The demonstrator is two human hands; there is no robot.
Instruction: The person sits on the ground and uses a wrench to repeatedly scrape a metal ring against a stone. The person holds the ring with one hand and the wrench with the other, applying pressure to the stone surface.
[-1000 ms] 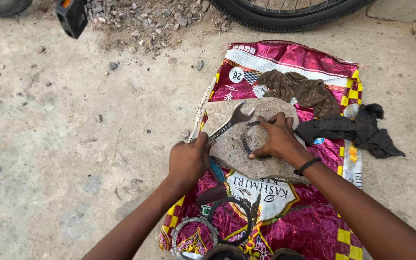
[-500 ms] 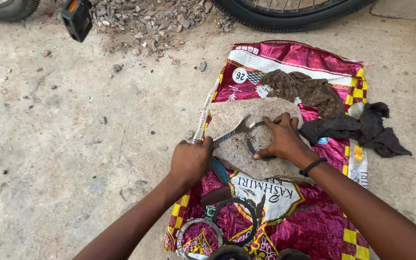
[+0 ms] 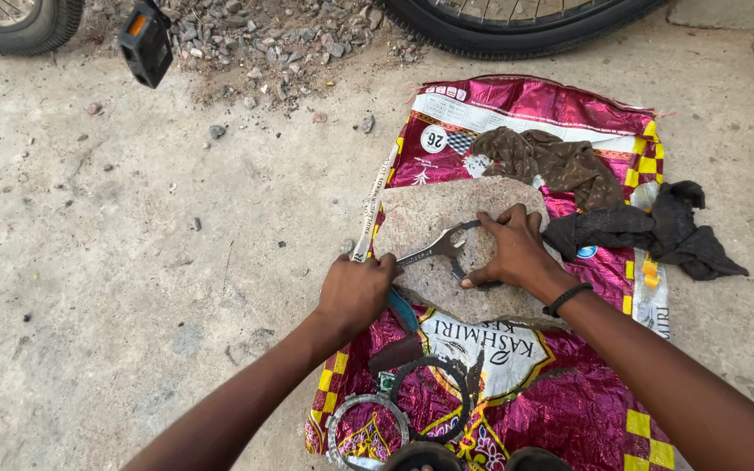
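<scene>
Left hand (image 3: 355, 292) is closed around the handle end of a metal wrench (image 3: 434, 251); the wrench head points right and lies on a flat grey stone (image 3: 425, 218). Right hand (image 3: 512, 249) is pressed down on the stone, fingers spread and curled over a small round metal part (image 3: 464, 262) that sits at the wrench jaw; most of that part is hidden under the palm, so can't tell its exact shape. Black band on the right wrist (image 3: 566, 299). Stone sits on a shiny magenta-and-yellow woven sack (image 3: 569, 384) spread on the concrete floor (image 3: 133, 262). On the sack, far side of the stone: a brown rag (image 3: 551, 161). Right of the stone: a black rag (image 3: 665, 227), partly off the sack edge. Near side of the sack: two rings, one dark (image 3: 429, 397), one lighter metal (image 3: 366, 427), overlapping. A blue-handled tool (image 3: 401, 310) lies just under the left hand. Top of view: bicycle tyre (image 3: 517, 26), a black pedal (image 3: 146, 44), loose gravel (image 3: 290, 35) between them.
</scene>
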